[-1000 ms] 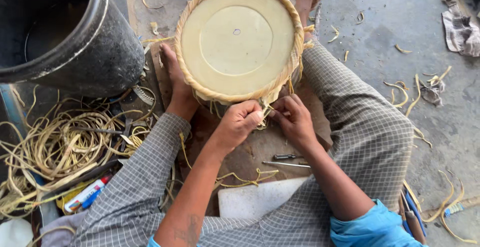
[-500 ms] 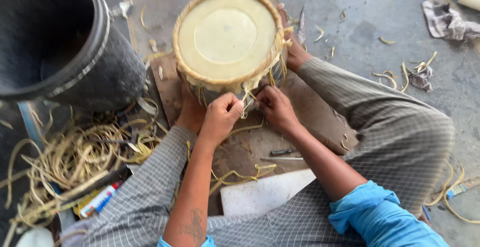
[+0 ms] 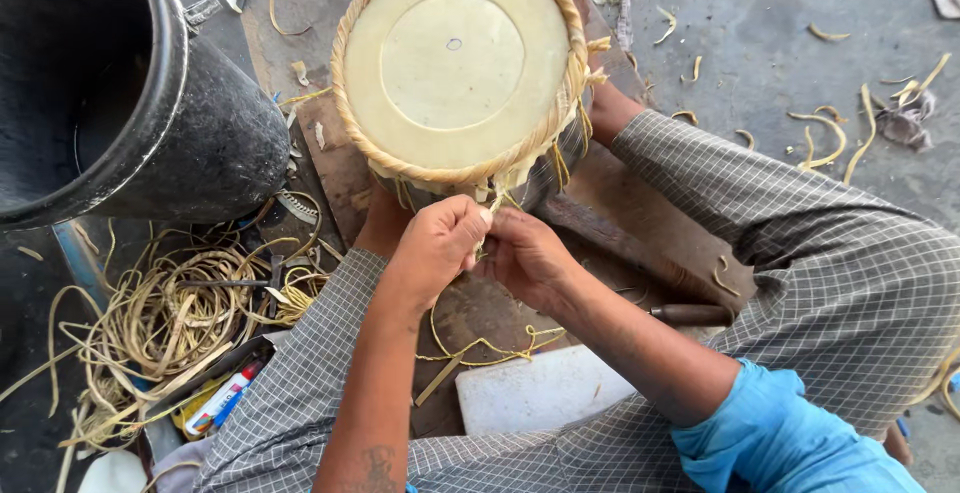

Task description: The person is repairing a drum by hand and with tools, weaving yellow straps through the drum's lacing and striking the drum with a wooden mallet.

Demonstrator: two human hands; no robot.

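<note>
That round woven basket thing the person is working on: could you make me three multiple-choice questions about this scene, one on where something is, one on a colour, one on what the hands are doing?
1. Where is the black drum?
A. Beside the round woven piece
B. On the person's lap
C. Atop the woven piece

2. What colour is the rolled sleeve?
A. Red
B. Blue
C. Yellow

3. What are the left hand and right hand doing?
A. Resting flat on the floor
B. Lifting the drum
C. Pinching a cane strip at the rim

Answers: 1 A, it stands alongside; 2 B, plainly blue; 3 C, fingers meet under the rim.
</note>
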